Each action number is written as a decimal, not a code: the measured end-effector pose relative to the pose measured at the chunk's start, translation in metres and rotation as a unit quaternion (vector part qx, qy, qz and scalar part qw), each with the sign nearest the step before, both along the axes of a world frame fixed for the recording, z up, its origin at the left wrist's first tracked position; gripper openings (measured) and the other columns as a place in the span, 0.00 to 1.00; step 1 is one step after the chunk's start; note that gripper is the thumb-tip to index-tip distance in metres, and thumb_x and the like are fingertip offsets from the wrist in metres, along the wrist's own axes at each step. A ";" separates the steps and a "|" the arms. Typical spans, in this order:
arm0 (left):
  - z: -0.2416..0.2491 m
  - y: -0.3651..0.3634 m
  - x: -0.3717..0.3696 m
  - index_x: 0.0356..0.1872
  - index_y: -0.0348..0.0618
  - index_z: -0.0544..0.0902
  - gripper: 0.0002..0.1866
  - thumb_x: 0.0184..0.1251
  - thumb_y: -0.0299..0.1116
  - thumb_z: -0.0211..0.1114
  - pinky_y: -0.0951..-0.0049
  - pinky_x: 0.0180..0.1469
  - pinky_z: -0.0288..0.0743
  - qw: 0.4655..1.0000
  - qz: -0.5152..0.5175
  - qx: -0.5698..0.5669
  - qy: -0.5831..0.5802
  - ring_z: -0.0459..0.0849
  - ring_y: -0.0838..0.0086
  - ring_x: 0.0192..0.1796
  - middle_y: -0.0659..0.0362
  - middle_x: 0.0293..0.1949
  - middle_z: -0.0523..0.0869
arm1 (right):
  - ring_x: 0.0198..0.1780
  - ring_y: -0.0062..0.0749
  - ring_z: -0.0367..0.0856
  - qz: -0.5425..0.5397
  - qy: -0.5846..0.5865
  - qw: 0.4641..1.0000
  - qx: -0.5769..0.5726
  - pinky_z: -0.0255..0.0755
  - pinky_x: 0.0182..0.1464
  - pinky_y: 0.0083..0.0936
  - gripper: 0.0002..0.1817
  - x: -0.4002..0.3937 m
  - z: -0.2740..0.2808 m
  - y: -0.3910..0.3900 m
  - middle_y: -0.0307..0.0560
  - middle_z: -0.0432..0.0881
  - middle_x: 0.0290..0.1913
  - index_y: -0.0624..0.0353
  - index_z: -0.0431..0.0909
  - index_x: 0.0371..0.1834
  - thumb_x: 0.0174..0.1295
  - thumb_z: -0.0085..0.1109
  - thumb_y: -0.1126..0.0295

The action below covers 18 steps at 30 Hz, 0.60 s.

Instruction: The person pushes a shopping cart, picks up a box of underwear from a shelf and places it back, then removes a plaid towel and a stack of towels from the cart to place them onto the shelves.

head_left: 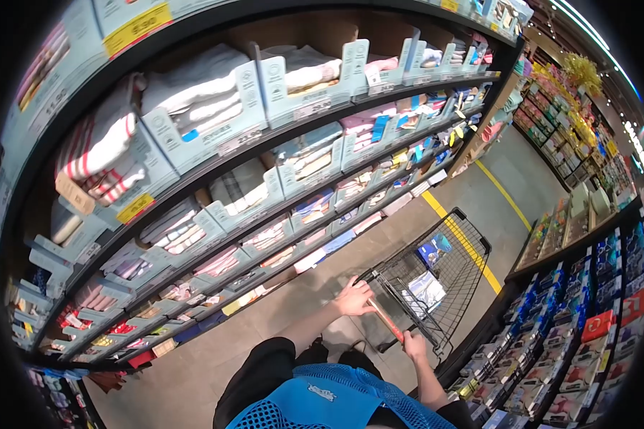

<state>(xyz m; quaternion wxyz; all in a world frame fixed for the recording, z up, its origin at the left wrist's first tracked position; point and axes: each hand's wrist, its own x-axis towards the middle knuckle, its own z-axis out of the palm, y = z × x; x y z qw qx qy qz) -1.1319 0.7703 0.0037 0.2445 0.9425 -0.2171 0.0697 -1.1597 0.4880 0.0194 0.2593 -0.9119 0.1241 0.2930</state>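
My left hand [354, 297] is wrapped round the left end of the shopping cart's red handle [386, 319]. At the handle's other end, my right hand [415, 346] is closed on it too. The black wire cart [459, 286] stands in front of me. Inside it lie a blue package [434, 249] and a white and blue package [423, 293].
Tall shelves [265, 136] with folded textiles in light blue boxes run along the left. On the right stands a shelf of blue and red packaged goods [551, 343]. Yellow lines [504, 189] cross the grey floor ahead, with flower displays [579, 107] beyond.
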 end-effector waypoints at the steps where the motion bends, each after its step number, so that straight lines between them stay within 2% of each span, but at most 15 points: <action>1: 0.000 0.006 -0.004 0.36 0.43 0.79 0.27 0.54 0.59 0.58 0.48 0.64 0.51 1.000 -0.001 -0.005 -0.003 0.72 0.64 0.52 0.55 0.36 0.78 | 0.30 0.39 0.83 0.007 -0.002 1.000 -0.007 0.73 0.42 0.32 0.29 -0.004 0.001 0.005 0.51 0.80 0.19 0.64 0.81 0.21 0.55 0.41 0.48; 3: -0.001 0.012 -0.018 0.36 0.43 0.79 0.26 0.54 0.59 0.59 0.47 0.64 0.51 1.000 0.000 -0.010 -0.006 0.72 0.64 0.52 0.55 0.36 0.78 | 0.33 0.42 0.83 0.017 -0.004 1.000 -0.013 0.72 0.46 0.34 0.28 -0.019 -0.001 0.012 0.53 0.81 0.20 0.65 0.82 0.25 0.54 0.41 0.49; 6: -0.006 0.024 -0.034 0.35 0.43 0.79 0.27 0.53 0.61 0.58 0.47 0.65 0.50 1.000 0.010 0.001 -0.013 0.72 0.64 0.52 0.56 0.35 0.78 | 0.43 0.53 0.80 0.037 -0.026 0.999 -0.021 0.70 0.51 0.40 0.29 -0.037 -0.004 0.024 0.63 0.81 0.33 0.65 0.82 0.32 0.55 0.40 0.49; 7: -0.007 0.028 -0.037 0.34 0.44 0.80 0.28 0.52 0.62 0.58 0.46 0.65 0.50 0.999 0.013 0.039 -0.012 0.72 0.64 0.52 0.56 0.35 0.78 | 0.47 0.58 0.77 0.074 -0.053 0.993 -0.072 0.67 0.54 0.43 0.31 -0.044 0.001 0.029 0.68 0.78 0.40 0.65 0.81 0.36 0.57 0.37 0.48; 8: -0.011 0.025 -0.045 0.33 0.45 0.80 0.28 0.51 0.63 0.58 0.46 0.65 0.49 0.997 0.020 0.072 -0.005 0.72 0.64 0.51 0.56 0.34 0.78 | 0.47 0.63 0.75 0.091 -0.088 0.990 -0.056 0.65 0.54 0.46 0.33 -0.052 0.005 0.033 0.76 0.75 0.38 0.71 0.80 0.33 0.59 0.37 0.48; 10: -0.011 0.026 -0.057 0.32 0.46 0.81 0.28 0.49 0.64 0.58 0.45 0.66 0.48 0.994 0.039 0.098 -0.018 0.73 0.63 0.50 0.57 0.34 0.78 | 0.49 0.65 0.73 0.110 -0.097 0.988 -0.053 0.63 0.56 0.46 0.34 -0.059 -0.008 0.033 0.77 0.74 0.41 0.72 0.78 0.37 0.60 0.32 0.48; 12: -0.015 0.027 -0.069 0.34 0.45 0.81 0.29 0.51 0.63 0.57 0.45 0.67 0.47 0.995 0.040 0.084 -0.035 0.74 0.64 0.50 0.57 0.35 0.79 | 0.51 0.65 0.71 0.120 -0.091 0.987 -0.054 0.60 0.58 0.48 0.34 -0.065 -0.020 0.031 0.74 0.75 0.44 0.71 0.78 0.39 0.61 0.31 0.48; 13: -0.025 0.027 -0.074 0.35 0.45 0.81 0.29 0.51 0.64 0.56 0.46 0.67 0.48 0.994 0.038 0.089 -0.041 0.74 0.64 0.50 0.57 0.36 0.79 | 0.50 0.65 0.72 0.124 -0.100 0.986 -0.047 0.61 0.57 0.48 0.34 -0.074 -0.004 0.038 0.72 0.76 0.42 0.69 0.79 0.36 0.62 0.30 0.47; 15: -0.032 0.026 -0.080 0.36 0.47 0.81 0.30 0.51 0.65 0.56 0.47 0.66 0.50 0.989 0.039 0.137 -0.031 0.73 0.64 0.51 0.58 0.37 0.80 | 0.48 0.62 0.75 0.140 -0.116 0.981 -0.075 0.64 0.55 0.46 0.34 -0.085 -0.011 0.035 0.70 0.78 0.40 0.66 0.82 0.34 0.63 0.30 0.46; 16: -0.034 0.022 -0.088 0.37 0.47 0.81 0.30 0.51 0.65 0.56 0.47 0.66 0.50 0.984 0.038 0.171 -0.008 0.73 0.64 0.53 0.58 0.38 0.80 | 0.49 0.61 0.75 0.152 -0.099 0.981 -0.067 0.65 0.56 0.46 0.36 -0.093 0.001 0.035 0.72 0.77 0.42 0.68 0.79 0.41 0.62 0.31 0.44; 18: -0.025 0.017 -0.108 0.38 0.47 0.80 0.29 0.50 0.63 0.57 0.48 0.66 0.51 0.983 0.052 0.175 0.017 0.73 0.63 0.53 0.57 0.38 0.80 | 0.48 0.60 0.76 0.151 -0.122 0.977 -0.086 0.66 0.55 0.45 0.35 -0.109 0.001 0.030 0.71 0.78 0.40 0.67 0.81 0.39 0.62 0.31 0.44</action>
